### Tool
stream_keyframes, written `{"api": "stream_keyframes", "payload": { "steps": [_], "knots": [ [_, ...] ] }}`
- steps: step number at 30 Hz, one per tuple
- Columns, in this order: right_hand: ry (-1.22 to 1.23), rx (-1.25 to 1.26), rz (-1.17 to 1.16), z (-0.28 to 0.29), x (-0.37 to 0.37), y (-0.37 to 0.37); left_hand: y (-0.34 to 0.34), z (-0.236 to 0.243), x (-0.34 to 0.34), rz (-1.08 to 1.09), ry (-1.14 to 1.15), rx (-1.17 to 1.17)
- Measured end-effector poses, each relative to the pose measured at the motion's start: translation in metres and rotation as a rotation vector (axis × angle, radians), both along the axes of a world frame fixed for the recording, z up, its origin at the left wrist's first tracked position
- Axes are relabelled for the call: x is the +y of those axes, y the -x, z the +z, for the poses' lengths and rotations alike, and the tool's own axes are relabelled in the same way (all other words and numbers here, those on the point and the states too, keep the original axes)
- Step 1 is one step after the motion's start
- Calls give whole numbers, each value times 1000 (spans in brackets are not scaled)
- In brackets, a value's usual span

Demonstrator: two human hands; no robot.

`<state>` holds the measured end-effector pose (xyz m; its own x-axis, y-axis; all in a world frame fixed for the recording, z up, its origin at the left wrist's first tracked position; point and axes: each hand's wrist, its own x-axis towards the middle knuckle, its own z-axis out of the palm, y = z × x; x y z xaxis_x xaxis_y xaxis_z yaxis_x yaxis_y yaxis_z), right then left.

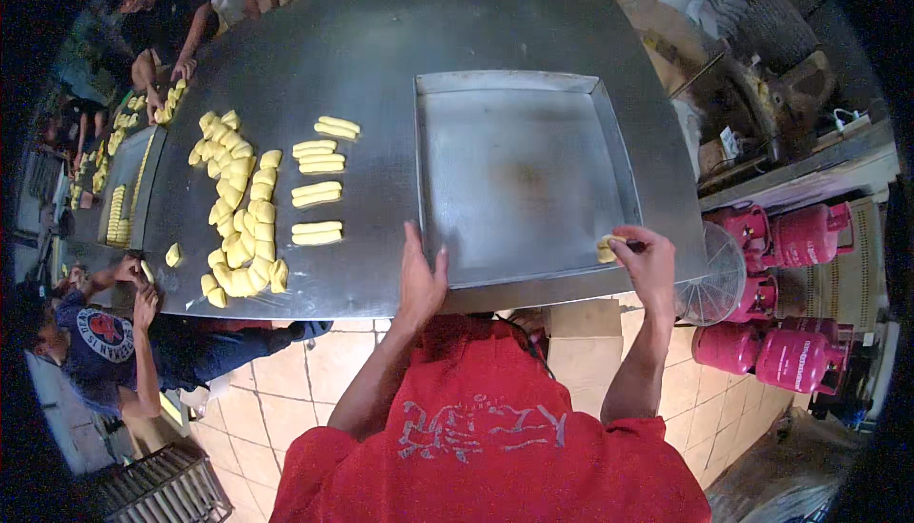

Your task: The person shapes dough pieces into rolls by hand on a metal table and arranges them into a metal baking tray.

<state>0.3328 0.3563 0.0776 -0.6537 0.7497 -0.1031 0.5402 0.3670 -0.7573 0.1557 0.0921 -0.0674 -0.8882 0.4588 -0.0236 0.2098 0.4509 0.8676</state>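
On the table (pixel 381 38): tray (pixel 505 138) is sitting by the near edge, probably so both hands are reaching it easily.
Rolls (pixel 316 194): lying in short rows left of it, likely spaced so they aren't sticking.
Left hand (pixel 420 274): resting open around the near-left corner, thumb splayed, maybe steadying; gripping nothing.
Right hand (pixel 647 258): reaching in, wrist bending inward, fingertips pinching a dough bit (pixel 606 250) at the near-right corner.

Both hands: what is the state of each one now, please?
Left hand: open, at the near left corner of the tray.
Right hand: closed, holding dough.
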Motion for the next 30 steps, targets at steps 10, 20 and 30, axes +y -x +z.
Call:
{"api": "stream_keyframes", "payload": {
  "steps": [10,20,30],
  "knots": [
    [514,336,355,-10,-34,73,-9,86,36,-77,-628,-842],
    [632,307,376,-27,-7,65,11,89,9,-17,-403,-643],
    [562,139,507,-122,-24,66,-1,73,15,-350,518,335]
  ]
}}
